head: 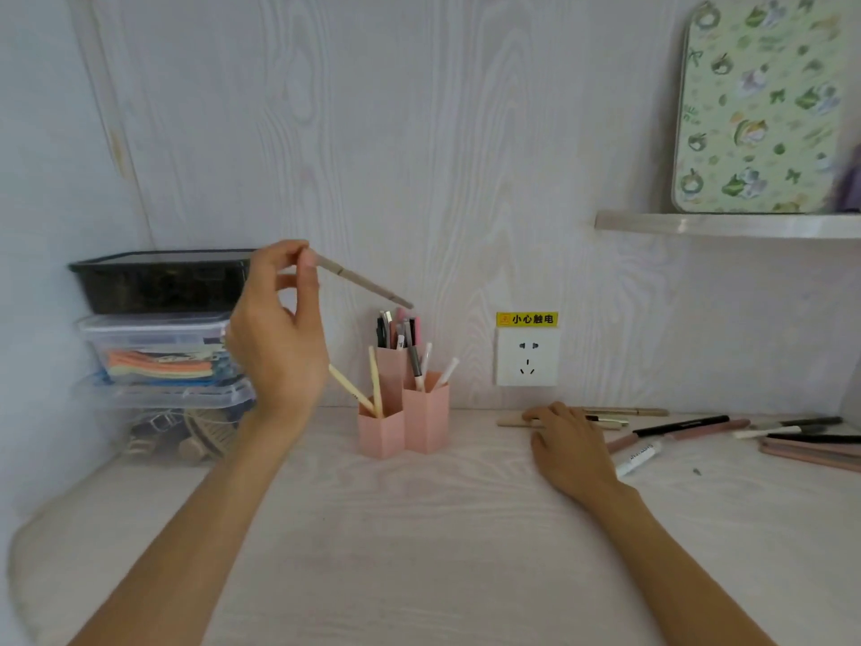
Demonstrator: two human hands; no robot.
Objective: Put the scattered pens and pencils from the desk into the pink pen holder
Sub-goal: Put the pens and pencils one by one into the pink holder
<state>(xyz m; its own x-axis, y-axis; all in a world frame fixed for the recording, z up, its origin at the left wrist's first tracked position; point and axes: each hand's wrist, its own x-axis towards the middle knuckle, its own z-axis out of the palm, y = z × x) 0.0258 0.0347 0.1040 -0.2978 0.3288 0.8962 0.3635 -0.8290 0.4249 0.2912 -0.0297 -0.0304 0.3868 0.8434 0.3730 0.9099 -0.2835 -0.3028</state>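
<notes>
Left hand [275,328] pinches a beige pen [361,281] above the pink pen holder [403,419] at mid-desk.
Right hand [570,440] rests, fingers on loose pens [675,428] at right; a slanted drop could miss or tip the holder.

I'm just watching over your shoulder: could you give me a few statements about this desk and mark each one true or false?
1. The left hand holds a beige pen in the air above the pink holder. True.
2. The holder is empty. False: pens and pencils already stand in its compartments.
3. The right hand rests on the desk over a beige pen lying there. True.
4. The loose pens lie to the left of the holder. False: they lie to its right, below the shelf.
5. The wall socket has a plug in it. False: nothing is plugged in.
</notes>
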